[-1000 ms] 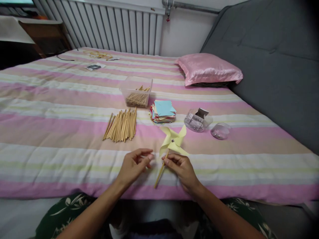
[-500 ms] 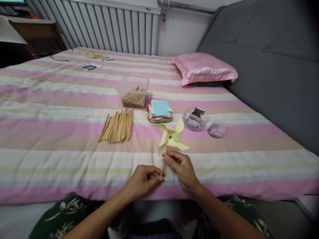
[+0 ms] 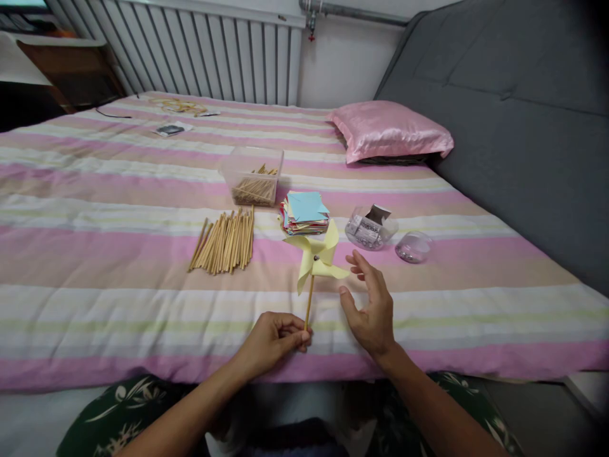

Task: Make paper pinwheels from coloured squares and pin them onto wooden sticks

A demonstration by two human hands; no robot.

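Observation:
A pale yellow paper pinwheel [image 3: 316, 257] stands on a thin wooden stick, with a small dark pin at its centre. My left hand [image 3: 278, 336] pinches the lower end of that stick between thumb and fingers. To the right of the pinwheel, my right hand [image 3: 371, 311] is open, thumb and fingers apart, holding nothing. Its fingertips are close to the right blade but do not appear to touch it. Behind the pinwheel sits a stack of coloured paper [image 3: 307, 209], light blue on top.
Loose wooden sticks [image 3: 226, 241] lie to the left. A clear box [image 3: 254, 178] behind holds more sticks. A clear container [image 3: 368, 230] of small metal pieces and a round one [image 3: 413, 246] stand to the right. Farther back are a pink pillow [image 3: 392, 130] and a radiator [image 3: 214, 54].
My right hand has let go of the stick, opened and moved to the right. The pinwheel has shifted slightly left, still in my left hand.

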